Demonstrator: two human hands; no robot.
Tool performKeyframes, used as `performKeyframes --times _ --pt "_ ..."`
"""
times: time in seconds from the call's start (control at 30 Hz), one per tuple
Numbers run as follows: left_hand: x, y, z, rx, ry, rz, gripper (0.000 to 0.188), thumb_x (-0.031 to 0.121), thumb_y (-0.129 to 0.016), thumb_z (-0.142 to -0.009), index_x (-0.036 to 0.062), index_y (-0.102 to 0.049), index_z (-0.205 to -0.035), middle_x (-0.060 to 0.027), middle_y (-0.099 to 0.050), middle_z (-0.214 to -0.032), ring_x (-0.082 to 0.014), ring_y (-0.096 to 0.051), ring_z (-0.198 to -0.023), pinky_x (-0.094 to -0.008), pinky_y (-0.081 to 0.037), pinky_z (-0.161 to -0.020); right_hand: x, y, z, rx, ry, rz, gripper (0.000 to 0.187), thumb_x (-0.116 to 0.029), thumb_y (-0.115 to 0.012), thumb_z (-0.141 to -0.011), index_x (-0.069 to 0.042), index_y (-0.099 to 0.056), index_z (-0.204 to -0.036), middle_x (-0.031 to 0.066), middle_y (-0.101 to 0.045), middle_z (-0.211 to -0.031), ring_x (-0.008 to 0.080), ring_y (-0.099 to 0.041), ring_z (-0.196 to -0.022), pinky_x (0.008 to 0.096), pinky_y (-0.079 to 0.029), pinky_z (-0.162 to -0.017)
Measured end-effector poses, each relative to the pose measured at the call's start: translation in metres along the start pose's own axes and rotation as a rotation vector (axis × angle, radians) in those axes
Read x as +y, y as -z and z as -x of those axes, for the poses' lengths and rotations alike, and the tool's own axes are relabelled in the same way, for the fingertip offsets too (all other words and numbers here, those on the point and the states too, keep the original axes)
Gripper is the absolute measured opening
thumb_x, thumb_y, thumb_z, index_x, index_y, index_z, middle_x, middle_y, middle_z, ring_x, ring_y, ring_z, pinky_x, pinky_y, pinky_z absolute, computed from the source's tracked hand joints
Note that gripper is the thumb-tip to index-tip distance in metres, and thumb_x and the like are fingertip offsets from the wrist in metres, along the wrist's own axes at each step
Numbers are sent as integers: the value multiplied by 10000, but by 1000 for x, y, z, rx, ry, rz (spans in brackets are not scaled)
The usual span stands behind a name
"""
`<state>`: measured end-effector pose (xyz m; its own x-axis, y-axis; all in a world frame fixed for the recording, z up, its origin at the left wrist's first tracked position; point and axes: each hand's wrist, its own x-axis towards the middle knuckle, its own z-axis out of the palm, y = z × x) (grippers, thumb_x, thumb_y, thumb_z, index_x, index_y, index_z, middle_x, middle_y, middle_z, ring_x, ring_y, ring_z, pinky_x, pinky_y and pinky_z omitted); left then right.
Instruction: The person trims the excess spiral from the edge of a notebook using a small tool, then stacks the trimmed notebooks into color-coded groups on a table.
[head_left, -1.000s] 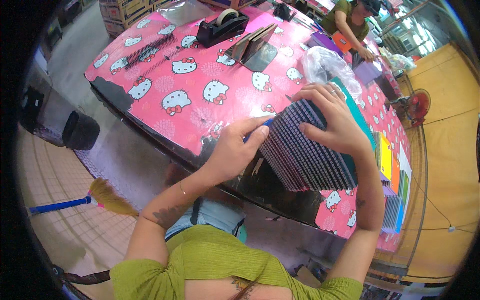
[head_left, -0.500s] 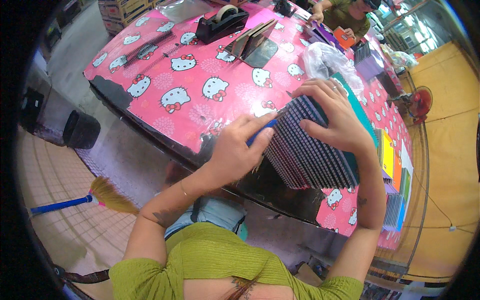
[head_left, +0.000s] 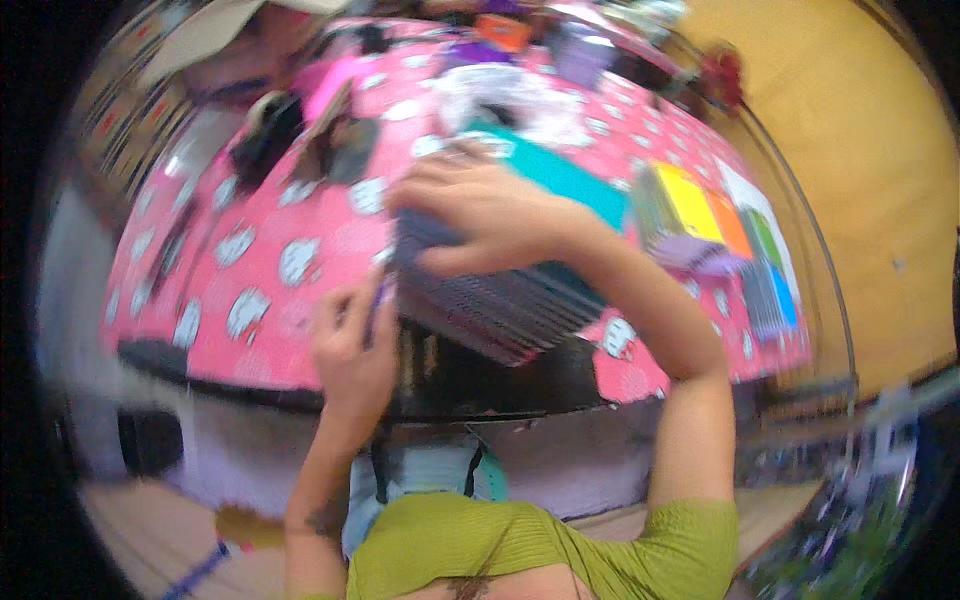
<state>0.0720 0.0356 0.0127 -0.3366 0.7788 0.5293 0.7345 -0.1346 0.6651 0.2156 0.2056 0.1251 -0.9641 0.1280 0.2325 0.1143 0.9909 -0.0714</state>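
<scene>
Near the picture's centre, a thick stack of spiral-bound notebooks with a teal cover (head_left: 500,310) stands tilted on the table with a pink, cat-face-patterned covering (head_left: 270,345), held by the right hand (head_left: 490,212) in a wide spread of thumb and fingers across its upper-left part. At the stack's 8 o'clock, the left hand (head_left: 352,345) pinches a slim dark-blue tool (head_left: 378,300) narrowly, its tip blurred beside the edge. A crumpled clear plastic bag (head_left: 545,115) lies at 12 o'clock, yellow- and orange-covered notebooks (head_left: 690,205) between 2 and 3.
</scene>
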Motion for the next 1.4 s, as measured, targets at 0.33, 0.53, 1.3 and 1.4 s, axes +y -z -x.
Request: performKeyframes --times 0.33,0.53,1.3,1.4 --pt "4 -5 3 -114 96 236 334 64 -516 -940 0 -593 -1259 -140 -636 -979 -220 -606 -909 -346 -473 -820 0 -3 16 32 -30 46 561 -405 -655 -727 -126 -562 -1205 114 -566 -1170 282 -506 -1184 514 -274 -1068" --pt "-5 1 14 -142 280 511 333 131 -459 -976 -35 -569 -1244 -107 -638 -977 -151 -608 -893 -325 -499 -800 -1 -5 8 9 -21 59 581 -397 -654 -738 -122 -534 -1236 131 -552 -1192 302 -493 -1208 545 -268 -1086" --pt "-10 1 7 -202 270 430 370 273 -423 -1018 18 -580 -1235 -56 -635 -928 -145 -639 -836 -285 -499 -721 -14 12 -2 -140 -101 -10 538 -347 -637 -746 -165 -518 -1238 105 -509 -1224 301 -431 -1269 533 -151 -1149" --pt "-13 -6 8 -5 -4 153 311 268 -436 -1018 18 -606 -1087 -34 -591 -848 -144 -621 -768 -287 -487 -686 -14 12 -3 -138 -96 -5 543 -350 -636 -745 -165 -513 -1241 103 -505 -1225 306 -434 -1267 540 -153 -1146"
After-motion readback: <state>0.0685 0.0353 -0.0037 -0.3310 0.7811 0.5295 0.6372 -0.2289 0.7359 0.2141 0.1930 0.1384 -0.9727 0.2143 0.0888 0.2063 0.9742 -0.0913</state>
